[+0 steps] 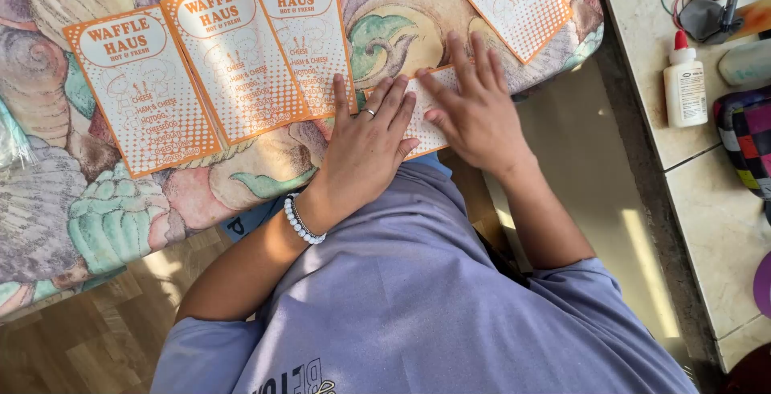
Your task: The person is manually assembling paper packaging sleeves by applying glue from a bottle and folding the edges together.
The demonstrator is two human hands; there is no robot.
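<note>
**A:** Since both hands are flat, there's no real grip on anything here. The left hand (365, 149) lies palm down, fingers spread and straight, on the near end of an orange-and-white printed card (423, 105). The right hand (474, 105) is pressed flat on the same card just beside it, fingers fanned toward the far edge. Neither hand is closed around the card; they only press on it.

**B:** Where's the card itself, though?

**A:** Mostly hidden under the two palms. It sits at the near edge of the seashell-patterned cloth (48, 201), right in front of the person's body, with a strip of it showing between and around the fingers. A ring shows on the left hand, and a white bead bracelet (303, 221) is around that wrist.

**B:** What about the other cards?

**A:** Three matching cards (217, 65) lie side by side and overlapping to the left, close to the left hand's fingertips but not touching it. One more card (514, 0) lies further up on the right, apart from both hands. Off to the right, a white glue bottle (685, 85) with a red cap stands on a pale stone worktop (723, 225), well apart from the hands.
</note>
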